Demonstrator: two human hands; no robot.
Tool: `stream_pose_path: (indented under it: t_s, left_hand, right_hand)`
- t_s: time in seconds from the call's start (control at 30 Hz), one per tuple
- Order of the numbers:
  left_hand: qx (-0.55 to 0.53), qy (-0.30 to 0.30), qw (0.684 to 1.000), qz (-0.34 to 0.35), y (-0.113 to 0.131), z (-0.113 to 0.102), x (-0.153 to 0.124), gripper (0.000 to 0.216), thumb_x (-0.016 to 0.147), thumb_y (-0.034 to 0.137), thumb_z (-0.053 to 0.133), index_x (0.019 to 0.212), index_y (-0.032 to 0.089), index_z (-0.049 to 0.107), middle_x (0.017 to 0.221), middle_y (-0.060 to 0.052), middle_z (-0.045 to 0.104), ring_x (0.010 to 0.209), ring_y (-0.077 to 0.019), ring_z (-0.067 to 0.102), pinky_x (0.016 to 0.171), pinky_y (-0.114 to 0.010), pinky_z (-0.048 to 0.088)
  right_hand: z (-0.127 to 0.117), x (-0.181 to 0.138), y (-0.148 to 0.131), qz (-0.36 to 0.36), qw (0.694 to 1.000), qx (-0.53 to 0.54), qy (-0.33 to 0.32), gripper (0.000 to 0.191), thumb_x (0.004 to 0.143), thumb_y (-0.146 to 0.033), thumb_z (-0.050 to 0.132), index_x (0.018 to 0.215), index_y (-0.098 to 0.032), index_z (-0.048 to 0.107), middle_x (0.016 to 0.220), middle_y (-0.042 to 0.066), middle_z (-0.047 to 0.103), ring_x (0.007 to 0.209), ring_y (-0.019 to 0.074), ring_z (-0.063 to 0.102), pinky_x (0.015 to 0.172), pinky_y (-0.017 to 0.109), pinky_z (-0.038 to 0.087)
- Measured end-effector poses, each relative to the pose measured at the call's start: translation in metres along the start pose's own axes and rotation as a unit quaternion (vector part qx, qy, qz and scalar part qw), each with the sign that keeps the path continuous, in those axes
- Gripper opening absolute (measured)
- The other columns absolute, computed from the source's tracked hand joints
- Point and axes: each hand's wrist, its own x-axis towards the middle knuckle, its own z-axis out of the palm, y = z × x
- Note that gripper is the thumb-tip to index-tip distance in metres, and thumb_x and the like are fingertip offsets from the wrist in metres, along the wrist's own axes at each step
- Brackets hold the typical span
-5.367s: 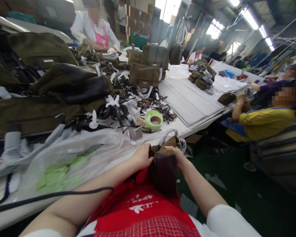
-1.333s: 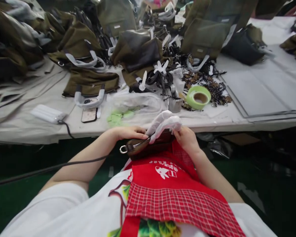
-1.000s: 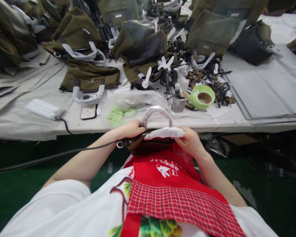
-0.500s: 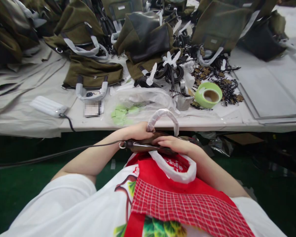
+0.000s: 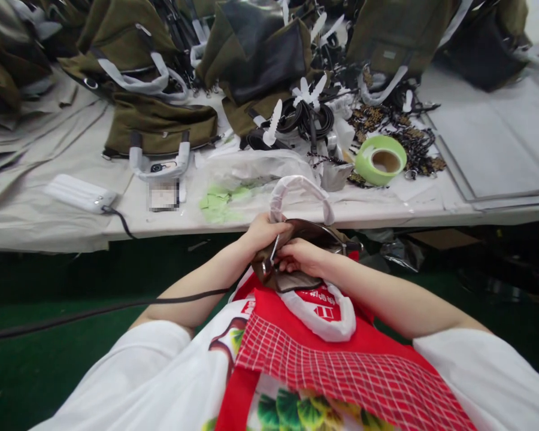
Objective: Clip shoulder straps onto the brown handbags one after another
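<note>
A brown handbag [image 5: 299,281] with white-wrapped handles is held against the red apron, its zipped top spread apart. My left hand [image 5: 264,232] grips the bag's far left rim, thumb over the edge beside the zipper [image 5: 273,248]. At the mouth of the bag is my right hand [image 5: 300,256], fingers curled inward near the left end of the zipper. Whatever its fingertips pinch is hidden. One wrapped handle [image 5: 299,182] arches up at the table edge; the other [image 5: 323,326] hangs over the apron. A dark strap [image 5: 161,302] trails off to the left.
On the white table are a green tape roll [image 5: 381,160], a white power bank [image 5: 81,193] with a cable, a clear plastic bag [image 5: 256,170], coiled black straps [image 5: 314,123] and small chained tags [image 5: 413,143]. Several olive handbags [image 5: 161,129] stand or lie behind them.
The bag's mouth has opened wider, and its left zipper end has swung toward me. My right hand has moved from resting across the top to the inside of the opening.
</note>
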Motion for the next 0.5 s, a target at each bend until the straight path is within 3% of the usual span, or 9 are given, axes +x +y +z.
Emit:
stream_pose_path:
  t_s: [0.3,0.4,0.5]
  left_hand:
    - [0.018,-0.054,0.998,0.007,0.005,0.003,0.002,0.022,0.058,0.034,0.067,0.067,0.013,0.065,0.056,0.003,0.056,0.054,-0.0116,0.048,0.054,-0.025,0.037]
    - [0.036,-0.049,0.998,0.013,0.007,0.0,0.001,0.022,0.059,0.033,0.067,0.068,0.013,0.066,0.058,0.002,0.057,0.055,-0.012,0.049,0.056,-0.025,0.039]
    - [0.049,-0.045,0.998,0.024,0.008,0.0,0.001,0.022,0.06,0.033,0.067,0.07,0.013,0.067,0.061,0.001,0.06,0.058,-0.0127,0.051,0.058,-0.025,0.04]
  right_hand:
    - [-0.004,0.004,0.012,-0.021,0.997,-0.055,0.044,0.022,0.091,-0.004,0.052,0.073,-0.012,0.062,0.051,-0.001,0.06,0.035,0.0066,0.05,0.032,0.015,0.03]
    - [-0.017,0.004,0.015,-0.026,0.994,-0.016,0.109,0.016,0.09,-0.006,0.055,0.077,-0.013,0.062,0.05,-0.002,0.059,0.034,0.0075,0.05,0.031,0.016,0.028]
    - [-0.034,0.003,0.014,-0.039,0.983,0.049,0.174,0.016,0.095,-0.013,0.046,0.084,-0.015,0.058,0.06,-0.001,0.061,0.042,0.0081,0.057,0.036,0.015,0.035]
